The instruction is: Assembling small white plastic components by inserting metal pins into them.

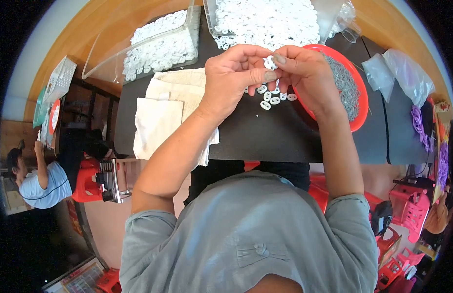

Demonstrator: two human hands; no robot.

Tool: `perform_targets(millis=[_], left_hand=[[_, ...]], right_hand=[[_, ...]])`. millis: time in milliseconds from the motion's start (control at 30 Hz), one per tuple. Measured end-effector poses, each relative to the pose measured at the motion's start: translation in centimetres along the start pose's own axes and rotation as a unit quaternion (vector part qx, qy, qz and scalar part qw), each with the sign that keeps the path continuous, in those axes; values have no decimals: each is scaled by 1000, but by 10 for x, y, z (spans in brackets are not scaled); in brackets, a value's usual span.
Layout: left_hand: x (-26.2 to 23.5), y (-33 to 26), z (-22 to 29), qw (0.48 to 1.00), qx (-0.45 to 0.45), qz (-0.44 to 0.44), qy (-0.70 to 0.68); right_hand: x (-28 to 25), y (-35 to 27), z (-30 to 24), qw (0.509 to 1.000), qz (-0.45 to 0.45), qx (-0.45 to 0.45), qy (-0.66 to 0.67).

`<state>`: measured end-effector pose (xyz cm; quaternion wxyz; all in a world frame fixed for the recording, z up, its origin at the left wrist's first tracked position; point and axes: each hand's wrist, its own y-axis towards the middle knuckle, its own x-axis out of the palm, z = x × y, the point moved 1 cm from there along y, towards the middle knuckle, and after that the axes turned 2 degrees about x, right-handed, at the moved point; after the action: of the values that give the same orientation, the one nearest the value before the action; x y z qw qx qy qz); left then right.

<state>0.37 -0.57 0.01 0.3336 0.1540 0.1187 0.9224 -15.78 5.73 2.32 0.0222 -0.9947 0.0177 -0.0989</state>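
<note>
Head view shows us two bare hands which meet above a dark table [270, 141]. The left hand [229, 75] is bent inward, and its thumb and fingers are pinching a small white piece [269, 62]. The right hand [310, 75] pinches at the same place from the other side; how many pieces are between the fingertips, we cannot tell. Just below the hands, we see loose oval pieces [265, 104] on the table, white, with two holes in each. Beside the right hand stands a red basin [364, 100], which holds a heap of thin grey wire parts [347, 88]. Beyond the hands are a left box [195, 29] and a right box [330, 19], both clear and containing many white pieces. Near the left forearm lies a cream towel [158, 122]. Toward the right edge of the table, we notice a clear bag [409, 78] and a purple bundle [418, 128]. Concerning writing, the printed board [82, 282] at lower left carries marks too small for us to read.
</note>
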Motion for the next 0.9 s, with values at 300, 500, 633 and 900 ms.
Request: perform_targets(millis=[300, 500, 633, 900], left_hand=[[0, 0, 4, 998, 9, -23, -63], [3, -3, 6, 1000, 15, -7, -21], [-2, -3, 5, 999, 29, -13, 20], [3, -8, 13, 998, 45, -41, -5]], right_hand=[[1, 0, 2, 999, -37, 19, -9], [2, -3, 0, 999, -24, 20, -10], [5, -3, 0, 999, -37, 25, 8], [3, -4, 6, 995, -75, 38, 55]])
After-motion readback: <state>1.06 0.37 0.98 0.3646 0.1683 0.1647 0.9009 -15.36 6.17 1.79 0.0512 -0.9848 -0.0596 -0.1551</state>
